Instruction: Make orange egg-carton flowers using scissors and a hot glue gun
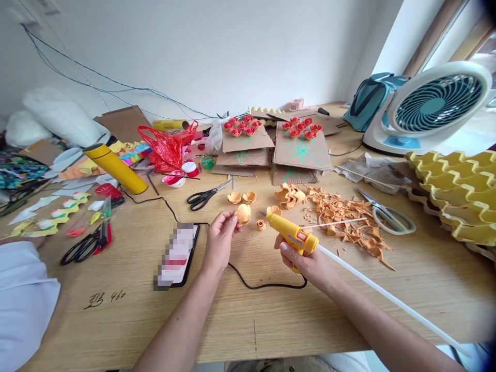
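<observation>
My left hand [220,238] pinches a small orange paper flower cup [244,213] just above the wooden table [248,315]. In my right hand [306,261] is a yellow hot glue gun [291,233]; its nozzle points left toward the cup, a short gap away. A long white glue stick [387,297] runs back from the gun past my right forearm. The gun's black cord [256,281] loops across the table below my hands. Two more orange cups [241,197] and smaller pieces [267,217] lie just beyond.
Orange paper scraps [344,219], grey-handled scissors [387,214] and yellow egg trays [457,194] lie to the right. Black scissors [203,196], a phone [178,254], a yellow flask [114,166] and a red bag [166,147] are left. Cardboard with red flowers [271,139] and a fan [430,106] stand behind.
</observation>
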A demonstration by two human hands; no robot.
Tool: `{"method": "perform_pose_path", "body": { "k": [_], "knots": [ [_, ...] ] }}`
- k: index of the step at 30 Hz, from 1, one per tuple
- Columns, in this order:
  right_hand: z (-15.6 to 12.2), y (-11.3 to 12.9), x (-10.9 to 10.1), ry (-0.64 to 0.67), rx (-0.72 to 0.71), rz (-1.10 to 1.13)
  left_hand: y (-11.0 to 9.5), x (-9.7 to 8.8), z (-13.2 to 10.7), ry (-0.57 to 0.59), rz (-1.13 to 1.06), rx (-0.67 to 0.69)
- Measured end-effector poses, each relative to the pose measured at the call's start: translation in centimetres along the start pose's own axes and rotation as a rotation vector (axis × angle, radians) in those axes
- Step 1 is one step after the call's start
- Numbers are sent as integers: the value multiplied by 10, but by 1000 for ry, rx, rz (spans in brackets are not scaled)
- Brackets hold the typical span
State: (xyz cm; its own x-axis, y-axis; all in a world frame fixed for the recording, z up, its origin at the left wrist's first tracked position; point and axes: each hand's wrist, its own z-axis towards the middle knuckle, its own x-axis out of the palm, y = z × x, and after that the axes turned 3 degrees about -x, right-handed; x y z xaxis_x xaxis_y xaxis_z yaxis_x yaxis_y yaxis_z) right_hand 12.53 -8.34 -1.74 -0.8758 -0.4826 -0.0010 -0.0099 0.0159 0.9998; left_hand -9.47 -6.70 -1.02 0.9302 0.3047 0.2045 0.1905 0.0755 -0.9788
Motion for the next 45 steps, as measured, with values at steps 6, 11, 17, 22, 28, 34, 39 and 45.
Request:
{"method": "perform_pose_path", "body": {
  "k": [6, 11, 17, 22, 28, 34, 39, 45],
  "knots": [
    [-3, -4, -1, 54, -59, -64, -5, 4, -3, 20, -245, -184],
    [-5, 3, 1, -17, -50, -148, -8, 7, -5, 38, -279, -212],
    [-7, -2, 2, -47, -109, -223, -7, 10, -10, 67, -239, -226],
    [-7, -6, 5, -102, -124, -240, -4, 12, -12, 84, -232, -244],
    [-7, -7, 4, -142, -168, -236, -4, 12, -14, 100, -249, -231],
    [-8, -5, 4, -137, -140, -266, -5, 13, -15, 107, -255, -224],
    [-8, -1, 4, -143, -152, -291, -5, 14, -16, 117, -244, -218],
    [-6, 1, 6, -146, -216, -323, -5, 15, -16, 93, -244, -228]
  ]
}}
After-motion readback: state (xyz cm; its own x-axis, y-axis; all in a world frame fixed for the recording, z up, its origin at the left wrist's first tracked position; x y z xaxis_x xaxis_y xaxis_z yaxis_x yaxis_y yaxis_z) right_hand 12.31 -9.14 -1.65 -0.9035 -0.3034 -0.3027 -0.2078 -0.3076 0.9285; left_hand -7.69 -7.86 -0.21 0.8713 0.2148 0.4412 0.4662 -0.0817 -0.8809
